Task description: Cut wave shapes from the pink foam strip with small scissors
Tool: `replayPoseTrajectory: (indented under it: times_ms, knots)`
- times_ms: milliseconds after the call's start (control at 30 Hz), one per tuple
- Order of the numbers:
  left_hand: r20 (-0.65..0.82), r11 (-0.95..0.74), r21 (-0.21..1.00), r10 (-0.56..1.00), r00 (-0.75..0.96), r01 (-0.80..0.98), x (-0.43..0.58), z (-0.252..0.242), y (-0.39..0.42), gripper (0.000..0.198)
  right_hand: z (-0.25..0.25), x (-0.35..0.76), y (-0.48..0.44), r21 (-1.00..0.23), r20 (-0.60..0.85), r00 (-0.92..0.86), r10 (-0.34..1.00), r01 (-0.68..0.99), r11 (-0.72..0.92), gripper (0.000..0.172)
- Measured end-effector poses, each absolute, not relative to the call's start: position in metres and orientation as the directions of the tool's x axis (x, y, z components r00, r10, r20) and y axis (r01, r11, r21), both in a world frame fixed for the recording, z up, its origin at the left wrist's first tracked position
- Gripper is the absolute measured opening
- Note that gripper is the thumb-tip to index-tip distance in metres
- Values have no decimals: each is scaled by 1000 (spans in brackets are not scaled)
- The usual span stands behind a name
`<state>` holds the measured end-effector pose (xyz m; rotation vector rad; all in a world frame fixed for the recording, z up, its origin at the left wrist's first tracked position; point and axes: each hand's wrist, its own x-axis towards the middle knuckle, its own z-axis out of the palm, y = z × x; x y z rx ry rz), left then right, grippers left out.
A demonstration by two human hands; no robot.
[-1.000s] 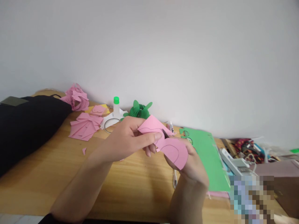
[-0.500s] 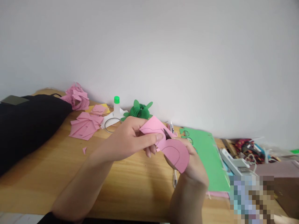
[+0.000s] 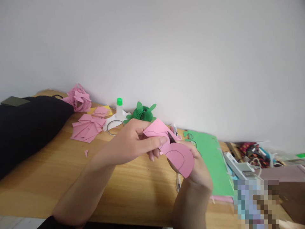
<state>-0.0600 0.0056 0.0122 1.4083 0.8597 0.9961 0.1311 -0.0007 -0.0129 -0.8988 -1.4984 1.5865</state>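
Observation:
My left hand (image 3: pixel 138 141) pinches a pink paper piece (image 3: pixel 177 156) between thumb and fingers. Curved pen lines run across the paper, and its right part has a rounded cut edge. My right hand (image 3: pixel 196 165) is closed behind the paper on scissors, mostly hidden. Only a dark scissor blade (image 3: pixel 171 137) shows, at the slit along the paper's upper edge. Behind my left hand sits a green pleated paper figure (image 3: pixel 143 113) with leaf-shaped parts. A glue stick (image 3: pixel 119 108) with a green cap stands left of it.
Folded pink paper (image 3: pixel 88 128) and a crumpled pink paper heap (image 3: pixel 78 98) lie left on the wooden table (image 3: pixel 133 194), near a black bag (image 3: pixel 30 127). Right are green sheets (image 3: pixel 212 159) and a white power strip (image 3: pixel 234 165). A wall rises behind.
The pink paper's rounded part has shifted very slightly right and down. Both hands keep nearly the same place and grip.

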Motion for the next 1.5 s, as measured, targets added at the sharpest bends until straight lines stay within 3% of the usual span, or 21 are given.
replayPoseTrajectory:
  times_ms: [200, 633, 1000, 1500]
  knots:
    - [66, -41, 997, 917, 393, -72, -61, 15, 4, 21, -9, 130, 0, -999, 21, -498, 867, -42, 0, 50]
    - [81, -79, 997, 919, 387, -21, -61, 17, 4, 21, -8, 130, -2, -998, 60, -383, 922, -12, 60, 44]
    - [85, -82, 996, 930, 358, -23, -60, 14, 4, 17, -13, 131, -2, -999, -11, -414, 910, -26, -24, 44]
    - [110, -77, 992, 923, 369, -104, -61, 15, 5, 15, -17, 133, -3, -998, 18, -366, 931, -59, -4, 45]
